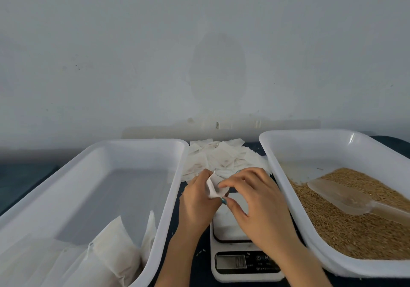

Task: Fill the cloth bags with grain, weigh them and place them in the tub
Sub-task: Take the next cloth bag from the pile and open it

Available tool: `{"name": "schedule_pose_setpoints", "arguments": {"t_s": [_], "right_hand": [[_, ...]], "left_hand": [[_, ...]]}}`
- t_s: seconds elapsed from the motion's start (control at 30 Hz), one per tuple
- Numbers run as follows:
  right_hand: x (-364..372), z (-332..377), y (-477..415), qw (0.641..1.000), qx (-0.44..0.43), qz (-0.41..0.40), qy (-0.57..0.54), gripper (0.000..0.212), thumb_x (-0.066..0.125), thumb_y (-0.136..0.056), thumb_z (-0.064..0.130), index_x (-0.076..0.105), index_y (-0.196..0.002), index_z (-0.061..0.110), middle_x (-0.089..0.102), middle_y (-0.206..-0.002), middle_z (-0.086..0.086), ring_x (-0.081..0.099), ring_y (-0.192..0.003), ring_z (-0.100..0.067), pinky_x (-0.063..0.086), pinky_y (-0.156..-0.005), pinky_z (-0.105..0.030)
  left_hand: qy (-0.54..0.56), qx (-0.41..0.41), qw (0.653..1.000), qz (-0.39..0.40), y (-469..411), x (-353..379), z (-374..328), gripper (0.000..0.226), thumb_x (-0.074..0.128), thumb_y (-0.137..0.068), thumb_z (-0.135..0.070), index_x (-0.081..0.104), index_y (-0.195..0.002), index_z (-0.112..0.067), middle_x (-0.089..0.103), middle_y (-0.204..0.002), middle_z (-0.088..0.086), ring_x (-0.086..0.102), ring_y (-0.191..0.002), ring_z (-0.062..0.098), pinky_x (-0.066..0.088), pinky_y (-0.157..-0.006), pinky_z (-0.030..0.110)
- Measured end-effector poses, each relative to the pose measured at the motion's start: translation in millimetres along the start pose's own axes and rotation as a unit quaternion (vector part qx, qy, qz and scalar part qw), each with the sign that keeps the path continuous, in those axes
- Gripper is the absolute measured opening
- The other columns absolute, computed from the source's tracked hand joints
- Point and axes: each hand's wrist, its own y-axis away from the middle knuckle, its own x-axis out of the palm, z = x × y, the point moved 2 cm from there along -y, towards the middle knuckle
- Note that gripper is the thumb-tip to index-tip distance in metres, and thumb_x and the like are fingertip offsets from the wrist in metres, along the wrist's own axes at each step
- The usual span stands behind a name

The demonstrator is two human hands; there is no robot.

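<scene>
One small empty cloth bag (213, 187) is held just above the scale (230, 231), between the two hands. The left hand (197, 200) holds it from the 9 o'clock side with its fingers curled round the near edge. The right hand (250, 195) pinches its 3 o'clock corner between thumb and forefinger. The bag is crumpled. Its long axis seems to run about 12 to 6 o'clock, and I cannot tell whether its mouth is parted.

The step in hand looks like opening the bag for filling. That turns on what lies at 3 o'clock: the grain (359, 227) in the right tub (288, 189), with a clear scoop (341, 194) resting on top, handle pointing to about 4 o'clock. The right hand is the nearer one to the scoop, so the left would probably keep the bag, mouth turned toward 3 o'clock.

At 12 o'clock, just beyond the hands, a pile of empty bags (218, 157) lies on the dark surface (24, 180). At 9 o'clock stands the left tub (175, 187), with filled bags (111, 251) leaning in its near end and the rest of its floor bare. The scale's display is too blurred to read.
</scene>
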Motion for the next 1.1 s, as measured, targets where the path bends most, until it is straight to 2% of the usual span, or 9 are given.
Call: {"name": "schedule_pose_setpoints", "arguments": {"t_s": [0.1,0.23,0.33,0.43,0.53,0.7,0.83,0.93,1.1], "right_hand": [[-35.5,-21.6,-2.3,0.997,0.043,0.061,0.011,0.022,0.059,-0.087,0.050,0.063,-0.108,0.044,0.056,-0.108,0.030,0.045,-0.109,0.006,0.039,-0.087,-0.016],[-91.6,-96.2,5.2,0.972,0.166,0.143,0.081,0.011,0.061,-0.090,0.042,0.057,-0.096,0.050,0.059,-0.102,0.030,0.053,-0.091,0.010,0.041,-0.068,-0.012],[-113.8,-164.4,28.2,0.907,0.269,0.265,0.186,0.021,0.068,-0.086,0.044,0.055,-0.102,0.041,0.063,-0.107,0.018,0.058,-0.088,0.001,0.053,-0.077,-0.023],[-118.6,-208.0,54.2,0.851,0.305,0.349,0.248,0.039,0.071,-0.079,0.057,0.047,-0.107,0.042,0.058,-0.104,0.017,0.056,-0.091,0.001,0.052,-0.084,-0.022],[-118.1,-222.8,64.4,0.854,0.292,0.340,0.265,0.038,0.074,-0.077,0.052,0.040,-0.094,0.048,0.054,-0.101,0.017,0.053,-0.087,0.003,0.051,-0.080,-0.020],[-128.2,-243.3,73.9,0.831,0.322,0.304,0.336,0.045,0.070,-0.067,0.068,0.039,-0.085,0.041,0.049,-0.085,0.014,0.051,-0.072,-0.001,0.047,-0.060,-0.018],[-131.9,-254.9,77.3,0.826,0.309,0.358,0.308,0.026,0.074,-0.070,0.061,0.060,-0.083,0.043,0.065,-0.081,0.013,0.059,-0.078,-0.001,0.052,-0.072,-0.021],[-136.1,-255.6,73.2,0.829,0.263,0.383,0.310,0.015,0.065,-0.079,0.060,0.061,-0.084,0.047,0.062,-0.084,0.016,0.054,-0.083,0.000,0.049,-0.073,-0.021],[-153.7,-264.7,53.1,0.837,0.191,0.390,0.332,0.012,0.050,-0.081,0.066,0.045,-0.091,0.061,0.065,-0.068,0.018,0.059,-0.056,0.010,0.046,-0.047,-0.013]], "left_hand": [[0.004,-0.031,0.999,0.012,0.6,1.1,2.3,0.026,0.071,-0.075,-0.025,0.046,-0.081,-0.030,0.059,-0.072,-0.007,0.057,-0.068,0.016,0.051,-0.062,0.036],[0.003,0.009,1.000,0.015,0.9,3.0,2.6,0.028,0.073,-0.076,-0.035,0.049,-0.088,-0.030,0.055,-0.080,-0.011,0.056,-0.078,0.012,0.048,-0.067,0.026],[-0.011,0.048,0.999,0.016,-0.5,4.8,2.4,0.032,0.076,-0.076,-0.033,0.048,-0.091,-0.032,0.053,-0.086,-0.015,0.052,-0.086,0.005,0.038,-0.068,0.011],[-0.025,0.060,0.998,0.016,-0.7,4.7,1.2,0.038,0.078,-0.077,-0.031,0.046,-0.096,-0.034,0.050,-0.093,-0.019,0.050,-0.092,0.002,0.037,-0.069,0.006],[-0.030,0.060,0.998,0.015,0.7,4.2,-2.2,0.039,0.077,-0.078,-0.034,0.044,-0.100,-0.037,0.049,-0.099,-0.017,0.050,-0.093,0.001,0.036,-0.066,0.006],[-0.037,0.057,0.998,0.012,3.2,5.8,-3.8,0.038,0.074,-0.082,-0.037,0.048,-0.108,-0.032,0.051,-0.107,-0.011,0.051,-0.095,0.009,0.042,-0.069,0.017],[-0.026,0.034,0.999,-0.003,3.7,3.2,-1.9,0.044,0.073,-0.083,-0.036,0.044,-0.116,-0.030,0.046,-0.113,-0.006,0.053,-0.095,0.013,0.051,-0.072,0.027],[-0.010,0.029,0.999,-0.012,4.0,1.1,-3.8,0.040,0.070,-0.086,-0.036,0.041,-0.112,-0.033,0.047,-0.111,-0.005,0.055,-0.092,0.014,0.055,-0.072,0.034],[-0.025,0.022,0.999,-0.003,4.4,1.8,-9.0,0.036,0.069,-0.087,-0.038,0.044,-0.112,-0.033,0.050,-0.110,-0.006,0.056,-0.092,0.014,0.057,-0.074,0.037]]}}
